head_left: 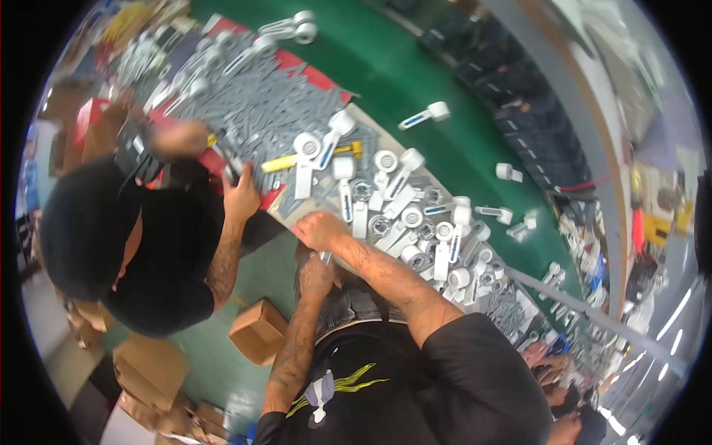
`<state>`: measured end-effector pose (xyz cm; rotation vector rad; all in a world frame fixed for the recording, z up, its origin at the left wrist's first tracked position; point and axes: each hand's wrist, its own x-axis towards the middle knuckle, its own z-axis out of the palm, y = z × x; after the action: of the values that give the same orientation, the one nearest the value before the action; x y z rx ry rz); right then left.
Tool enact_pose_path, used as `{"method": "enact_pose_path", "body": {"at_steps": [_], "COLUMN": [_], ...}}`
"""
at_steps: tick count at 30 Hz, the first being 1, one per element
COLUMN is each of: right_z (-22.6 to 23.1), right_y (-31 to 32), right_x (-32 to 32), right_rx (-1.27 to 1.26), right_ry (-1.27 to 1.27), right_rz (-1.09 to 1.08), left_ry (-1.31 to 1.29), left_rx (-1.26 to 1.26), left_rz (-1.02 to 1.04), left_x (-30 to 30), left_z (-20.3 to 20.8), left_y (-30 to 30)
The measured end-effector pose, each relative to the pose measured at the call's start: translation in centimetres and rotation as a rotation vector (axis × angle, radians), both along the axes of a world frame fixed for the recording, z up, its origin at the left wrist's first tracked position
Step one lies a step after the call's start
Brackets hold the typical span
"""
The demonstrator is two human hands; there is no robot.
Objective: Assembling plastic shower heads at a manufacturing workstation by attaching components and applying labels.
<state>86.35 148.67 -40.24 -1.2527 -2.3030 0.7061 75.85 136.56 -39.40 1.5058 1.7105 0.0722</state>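
Note:
My right hand [319,230] is curled closed at the near edge of the table, and whatever its fingers hold is hidden. Just below it, my left hand [315,277] is closed around a small grey piece [325,257], only the tip of which shows. Beyond my right hand lie many white pieces [344,185] shaped like handheld shower heads, with round heads and straight handles. Some round heads have a grille [386,160]; others look clear or silvery [380,226]. A yellow tool [311,157] with a crosspiece at one end rests among them.
A large heap of grey strips [274,100] covers the far left of the table. A co-worker in black [163,245] works at my left with both hands over the heap. An open cardboard box [259,334] stands on the floor. More white pieces lie on the green surface [437,159].

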Motion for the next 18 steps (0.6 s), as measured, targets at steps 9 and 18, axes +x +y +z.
{"method": "enact_pose_path", "body": {"at_steps": [9, 18], "right_z": [11.6, 2.1], "right_y": [-2.3, 0.5], "right_x": [17.2, 37.7], "right_rx": [-1.030, -0.385], "right_ry": [0.331, 0.721], "right_rz": [-0.582, -1.325], "left_ry": [-0.176, -0.345], "left_rx": [0.559, 0.322], "left_rz": [-0.287, -0.102], "left_x": [2.5, -0.1], "left_z": [12.6, 9.7], "left_y": [7.9, 9.0]}}
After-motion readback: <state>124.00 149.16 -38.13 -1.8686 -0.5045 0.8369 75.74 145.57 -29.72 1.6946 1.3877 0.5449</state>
